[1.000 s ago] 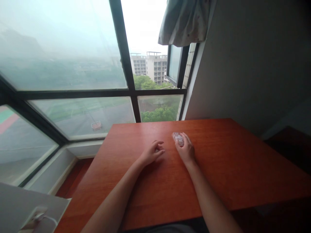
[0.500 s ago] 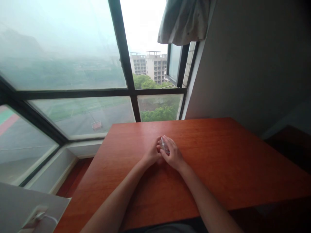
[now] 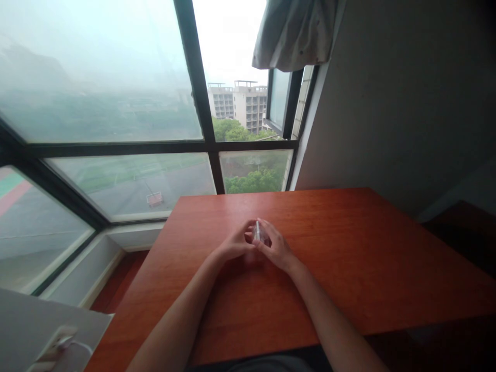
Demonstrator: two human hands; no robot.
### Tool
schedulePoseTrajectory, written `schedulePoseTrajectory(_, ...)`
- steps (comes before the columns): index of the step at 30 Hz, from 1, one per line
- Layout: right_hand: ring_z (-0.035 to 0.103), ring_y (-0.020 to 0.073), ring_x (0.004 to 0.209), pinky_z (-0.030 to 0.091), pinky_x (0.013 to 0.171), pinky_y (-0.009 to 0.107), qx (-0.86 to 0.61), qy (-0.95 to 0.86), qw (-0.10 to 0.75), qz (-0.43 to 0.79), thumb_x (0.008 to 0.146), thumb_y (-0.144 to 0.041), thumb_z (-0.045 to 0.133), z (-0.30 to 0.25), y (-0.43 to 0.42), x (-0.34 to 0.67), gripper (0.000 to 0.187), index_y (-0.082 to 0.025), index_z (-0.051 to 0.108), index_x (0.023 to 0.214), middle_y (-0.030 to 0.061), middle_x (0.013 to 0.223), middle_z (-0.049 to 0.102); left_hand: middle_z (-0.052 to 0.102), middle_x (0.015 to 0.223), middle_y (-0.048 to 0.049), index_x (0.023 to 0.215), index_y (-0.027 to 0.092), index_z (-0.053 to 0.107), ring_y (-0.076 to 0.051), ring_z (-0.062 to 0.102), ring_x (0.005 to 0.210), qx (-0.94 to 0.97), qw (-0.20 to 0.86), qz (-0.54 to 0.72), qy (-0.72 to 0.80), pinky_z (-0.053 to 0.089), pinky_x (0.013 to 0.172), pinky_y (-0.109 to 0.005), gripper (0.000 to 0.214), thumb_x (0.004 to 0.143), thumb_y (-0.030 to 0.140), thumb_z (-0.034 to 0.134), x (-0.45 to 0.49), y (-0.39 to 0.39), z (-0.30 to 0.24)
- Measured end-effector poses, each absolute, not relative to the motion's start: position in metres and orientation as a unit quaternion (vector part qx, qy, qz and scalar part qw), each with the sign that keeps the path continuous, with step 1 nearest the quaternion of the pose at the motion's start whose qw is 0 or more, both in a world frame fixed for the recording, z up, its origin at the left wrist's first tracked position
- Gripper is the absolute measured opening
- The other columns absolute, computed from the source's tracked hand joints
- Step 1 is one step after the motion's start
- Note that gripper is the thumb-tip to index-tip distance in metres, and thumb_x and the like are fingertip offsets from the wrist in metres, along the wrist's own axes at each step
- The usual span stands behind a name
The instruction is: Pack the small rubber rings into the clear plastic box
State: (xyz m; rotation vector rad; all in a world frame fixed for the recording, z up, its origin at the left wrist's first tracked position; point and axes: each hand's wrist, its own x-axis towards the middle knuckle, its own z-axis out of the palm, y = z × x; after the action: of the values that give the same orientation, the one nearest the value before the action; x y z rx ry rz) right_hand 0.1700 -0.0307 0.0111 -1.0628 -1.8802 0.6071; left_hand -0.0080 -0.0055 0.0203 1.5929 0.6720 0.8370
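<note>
A small clear plastic case [image 3: 258, 233] is held upright on its edge between both hands, just above the red-brown wooden table [image 3: 349, 258]. My left hand [image 3: 234, 243] curls round its left side with the fingers closed on it. My right hand [image 3: 276, 247] grips its right side, fingers wrapped over the top. What is inside the case is too small to make out.
A large window with dark frames [image 3: 209, 147] runs behind the table's far edge. A grey curtain [image 3: 294, 33] hangs bunched at the top. A grey wall [image 3: 406, 103] stands to the right. A white charger with a cable [image 3: 58, 343] lies on a pale surface at the lower left.
My right hand picked the clear case up from the table's centre and carried it left to my left hand. Both hands now hold it, tipped up on its edge.
</note>
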Motion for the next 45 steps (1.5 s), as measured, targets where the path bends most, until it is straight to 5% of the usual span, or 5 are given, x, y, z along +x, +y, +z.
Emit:
schedulePoseTrajectory(13, 0.054, 0.0226, 0.115, 0.044, 0.098, 0.037, -0.438, -0.716, 0.464, 0.284, 0.085, -0.04, 0.055, 0.006, -0.027, 0.172, 0.048, -0.022, 0.048, 0.129, 0.0103, 0.128, 0.055, 0.047, 0.134, -0.0117, 0.127, 0.021, 0.047, -0.026, 0.048, 0.122, 0.609, 0.542, 0.353, 0.459, 0.042, 0.1, -0.041, 0.072, 0.062, 0.028, 0.077, -0.079, 0.0, 0.066)
schedulePoseTrajectory(22, 0.052, 0.0228, 0.118, 0.042, 0.101, 0.037, -0.436, -0.725, 0.446, 0.291, 0.086, -0.042, 0.053, 0.005, -0.027, 0.174, 0.048, -0.022, 0.048, 0.129, 0.01, 0.129, 0.054, 0.056, 0.115, -0.0101, 0.133, 0.021, 0.045, -0.024, 0.058, 0.097, 0.588, 0.446, 0.385, 0.554, 0.051, 0.066, -0.028, 0.077, 0.057, 0.02, 0.061, -0.132, 0.003, 0.075)
schedulePoseTrajectory(30, 0.053, 0.0232, 0.117, 0.043, 0.1, 0.037, -0.431, -0.726, 0.45, 0.29, 0.087, -0.045, 0.051, 0.004, -0.027, 0.175, 0.049, -0.02, 0.049, 0.129, 0.0109, 0.129, 0.054, 0.05, 0.13, -0.0091, 0.128, 0.018, 0.053, -0.027, 0.051, 0.113, 0.598, 0.409, 0.374, 0.579, 0.048, 0.084, -0.031, 0.072, 0.056, 0.019, 0.061, -0.121, 0.006, 0.072)
schedulePoseTrajectory(35, 0.053, 0.0234, 0.117, 0.043, 0.1, 0.039, -0.431, -0.716, 0.457, 0.306, 0.088, -0.045, 0.05, 0.001, -0.026, 0.174, 0.048, -0.021, 0.048, 0.129, 0.0108, 0.129, 0.053, 0.051, 0.124, -0.0108, 0.135, 0.019, 0.046, -0.025, 0.056, 0.1, 0.581, 0.412, 0.384, 0.587, 0.051, 0.072, -0.03, 0.08, 0.056, 0.02, 0.061, -0.123, 0.009, 0.071)
schedulePoseTrajectory(45, 0.06, 0.0225, 0.105, 0.06, 0.061, 0.026, -0.469, -0.615, 0.495, 0.395, 0.09, -0.048, 0.039, 0.001, -0.027, 0.174, 0.046, -0.023, 0.05, 0.127, 0.0086, 0.126, 0.056, 0.047, 0.13, -0.0137, 0.136, 0.022, 0.042, -0.027, 0.049, 0.117, 0.575, 0.396, 0.454, 0.553, 0.047, 0.09, -0.036, 0.079, 0.065, 0.038, 0.073, -0.114, 0.01, 0.071)
